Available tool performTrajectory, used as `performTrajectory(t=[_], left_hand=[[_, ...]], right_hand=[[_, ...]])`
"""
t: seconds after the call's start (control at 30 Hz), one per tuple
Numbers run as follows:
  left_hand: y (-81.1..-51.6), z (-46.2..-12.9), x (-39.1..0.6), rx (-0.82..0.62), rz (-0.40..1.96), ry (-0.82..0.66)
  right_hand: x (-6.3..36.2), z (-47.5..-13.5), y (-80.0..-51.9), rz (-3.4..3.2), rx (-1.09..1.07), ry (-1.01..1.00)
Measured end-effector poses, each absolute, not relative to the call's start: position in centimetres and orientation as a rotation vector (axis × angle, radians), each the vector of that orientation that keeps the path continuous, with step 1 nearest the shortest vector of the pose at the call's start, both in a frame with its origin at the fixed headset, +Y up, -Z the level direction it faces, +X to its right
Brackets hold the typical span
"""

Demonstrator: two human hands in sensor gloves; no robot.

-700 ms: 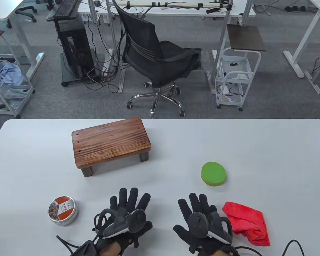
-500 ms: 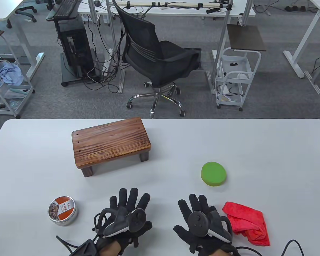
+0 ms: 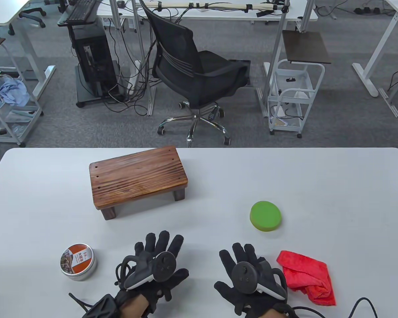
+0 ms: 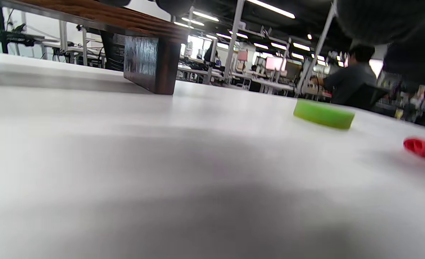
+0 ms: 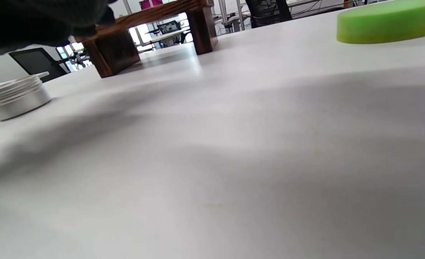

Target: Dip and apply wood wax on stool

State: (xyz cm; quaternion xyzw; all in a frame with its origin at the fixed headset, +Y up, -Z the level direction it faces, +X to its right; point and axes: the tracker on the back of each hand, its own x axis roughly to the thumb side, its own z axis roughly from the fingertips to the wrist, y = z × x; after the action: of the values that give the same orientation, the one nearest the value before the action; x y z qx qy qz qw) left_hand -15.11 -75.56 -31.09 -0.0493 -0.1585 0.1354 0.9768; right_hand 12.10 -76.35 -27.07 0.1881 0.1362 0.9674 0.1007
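A small dark wooden stool (image 3: pixel 137 177) stands on the white table (image 3: pixel 335 185), left of centre. A round wax tin (image 3: pixel 78 261) with an orange label and its lid on sits at the front left. A green round sponge pad (image 3: pixel 265 216) lies to the right. My left hand (image 3: pixel 156 256) is spread open, empty, just right of the tin. My right hand (image 3: pixel 243 261) is spread open, empty, left of a red cloth (image 3: pixel 308 276). The left wrist view shows the stool leg (image 4: pixel 151 64) and pad (image 4: pixel 324 114). The right wrist view shows the tin (image 5: pixel 14 97), stool (image 5: pixel 151 39) and pad (image 5: pixel 388 21).
The red cloth lies crumpled at the front right, touching my right hand's tracker side. Beyond the table's far edge stand a black office chair (image 3: pixel 199 73), a computer tower (image 3: pixel 93 63) and a white cart (image 3: pixel 293 96).
Both hands have shifted slightly left and lifted a little from the table. Nothing has been gripped and the objects have not moved.
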Motion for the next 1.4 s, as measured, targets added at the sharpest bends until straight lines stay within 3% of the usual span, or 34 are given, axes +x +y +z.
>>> performTrajectory(t=[0.17, 0.33, 0.43, 0.67, 1.0, 1.4], left_hand=[[-75.4, -34.4, -18.1, -0.224, 0.824, -0.184], [-77.8, -37.3, -21.0, -0.306, 1.511, 0.047], [-79.5, -38.3, -22.0, -0.323, 1.692, 0.125], [-82.5, -40.3, -23.4, -0.291, 1.914, 0.288], [-84.3, -42.7, -24.5, -0.204, 2.075, 0.441], [-85.7, -44.4, -25.3, -0.185, 2.140, 0.500]], right_hand=[[12.0, -26.9, -76.2, 2.850, 0.579, 0.395], [12.1, -26.8, -76.1, 2.830, 0.592, 0.394], [12.1, -26.8, -76.2, 2.816, 0.600, 0.410], [12.0, -26.8, -76.2, 2.796, 0.614, 0.435], [12.1, -26.9, -76.5, 2.775, 0.610, 0.489], [12.1, -27.0, -76.6, 2.758, 0.601, 0.529]])
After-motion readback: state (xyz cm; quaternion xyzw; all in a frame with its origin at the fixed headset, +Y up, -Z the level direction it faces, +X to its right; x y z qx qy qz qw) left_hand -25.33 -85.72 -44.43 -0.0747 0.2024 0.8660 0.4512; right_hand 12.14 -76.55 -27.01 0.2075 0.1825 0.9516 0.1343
